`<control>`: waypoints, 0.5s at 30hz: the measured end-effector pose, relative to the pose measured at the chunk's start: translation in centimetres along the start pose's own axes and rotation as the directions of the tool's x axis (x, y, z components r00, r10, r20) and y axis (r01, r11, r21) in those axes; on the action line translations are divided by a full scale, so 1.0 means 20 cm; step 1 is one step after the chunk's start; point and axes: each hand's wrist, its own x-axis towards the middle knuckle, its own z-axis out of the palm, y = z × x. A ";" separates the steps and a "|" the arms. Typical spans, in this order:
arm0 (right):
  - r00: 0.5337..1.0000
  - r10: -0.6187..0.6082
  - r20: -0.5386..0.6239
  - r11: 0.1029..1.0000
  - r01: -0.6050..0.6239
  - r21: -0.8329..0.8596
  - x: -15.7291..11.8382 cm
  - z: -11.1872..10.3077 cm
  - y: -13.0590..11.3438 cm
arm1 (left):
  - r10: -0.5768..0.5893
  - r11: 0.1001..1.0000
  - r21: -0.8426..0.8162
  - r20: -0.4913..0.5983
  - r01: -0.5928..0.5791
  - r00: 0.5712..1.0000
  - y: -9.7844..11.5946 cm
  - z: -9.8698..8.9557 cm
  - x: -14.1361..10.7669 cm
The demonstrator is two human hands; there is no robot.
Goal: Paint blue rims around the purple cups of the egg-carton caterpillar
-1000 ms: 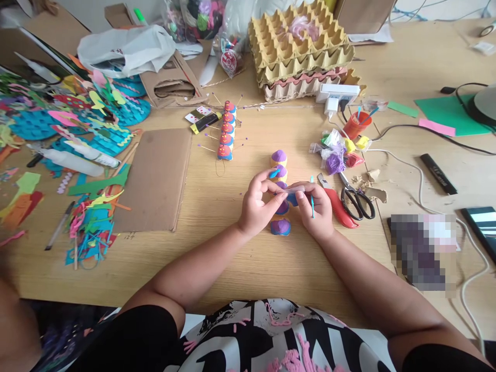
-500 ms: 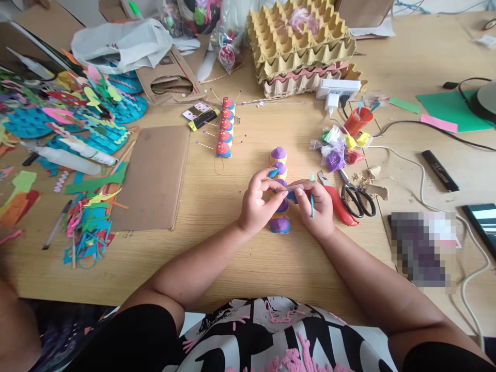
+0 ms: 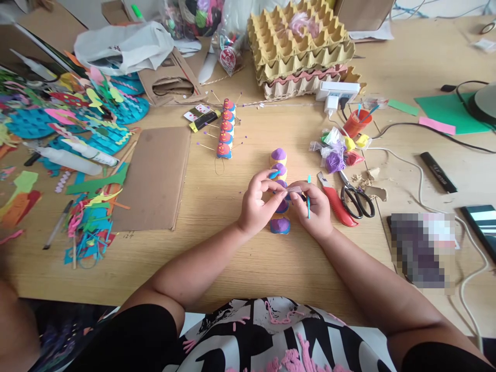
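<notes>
In the head view my left hand (image 3: 260, 201) pinches one end of a small see-through strip (image 3: 293, 190), perhaps plastic. A small blue piece (image 3: 275, 174), like modelling clay, shows at its upper fingers. My right hand (image 3: 315, 206) is closed on the strip's other end, with a thin light-blue stick (image 3: 309, 199) upright between its fingers. Beneath both hands stands a row of purple-topped, blue-and-yellow bumps (image 3: 279, 226), like a painted egg-carton strip, partly hidden. Farther off is a red-and-blue egg-carton caterpillar (image 3: 226, 135) with purple-tipped sticks at its sides.
To the right lie a red utility knife (image 3: 338, 204), black scissors (image 3: 357, 200), bagged clay (image 3: 335, 155) and an orange cup (image 3: 356, 123). Egg trays (image 3: 300, 46) are stacked behind. Brown cardboard (image 3: 153, 178) and paper scraps (image 3: 89, 222) lie left. Another person's arm (image 3: 15, 330) is at lower left.
My right hand has shifted slightly left, closer to my left hand, and the light-blue stick moved with it. My left hand keeps its pinch almost unmoved.
</notes>
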 end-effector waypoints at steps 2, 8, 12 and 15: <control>1.000 0.000 -0.022 1.000 0.000 0.017 -0.01 0.00 0.01 | -0.033 0.999 -0.013 -0.017 0.033 0.999 0.00 0.00 0.00; 0.995 -0.051 -0.086 0.998 0.046 -0.052 -0.01 -0.01 0.03 | -0.061 0.998 -0.035 0.004 0.061 0.998 0.00 0.00 -0.01; 0.990 0.001 -0.139 1.000 -0.001 0.003 -0.01 -0.01 0.03 | -0.134 0.986 -0.098 -0.013 0.132 0.991 0.00 0.01 0.00; 0.989 0.016 -0.148 0.999 -0.021 -0.030 0.00 0.00 0.02 | -0.194 0.967 -0.165 0.005 0.192 0.981 0.01 0.01 0.00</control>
